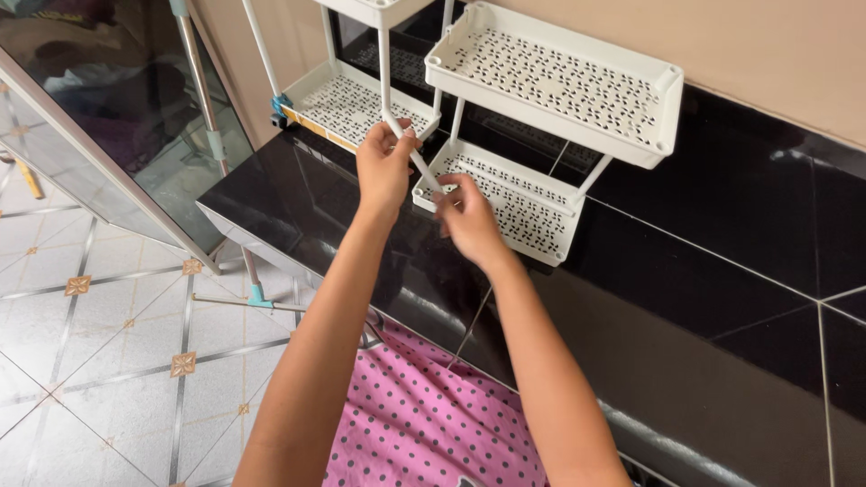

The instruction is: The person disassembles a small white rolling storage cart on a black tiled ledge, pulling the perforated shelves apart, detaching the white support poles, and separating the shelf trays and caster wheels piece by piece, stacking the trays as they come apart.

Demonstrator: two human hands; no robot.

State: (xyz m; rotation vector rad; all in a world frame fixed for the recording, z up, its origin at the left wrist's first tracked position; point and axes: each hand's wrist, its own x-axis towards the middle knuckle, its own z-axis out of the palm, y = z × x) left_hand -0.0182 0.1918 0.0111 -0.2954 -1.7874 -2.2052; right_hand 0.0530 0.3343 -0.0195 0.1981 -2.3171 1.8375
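Black glossy tiled desk [704, 271] carries a white perforated plastic two-tier rack [550, 81], w/ a second white rack [347, 104] just behind left hand. Thin white plastic pole [417, 158] slants btwn both hands. Left hand [383, 167] is closed round pole's upper part; right hand [467, 219] pinches its lower end, next to rack's bottom tray [514, 207].

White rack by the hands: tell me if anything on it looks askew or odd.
Yes. The slim white post held by the left hand and right hand slants instead of standing upright, and the near rack's upper tray and lower tray sit tilted on the black counter.
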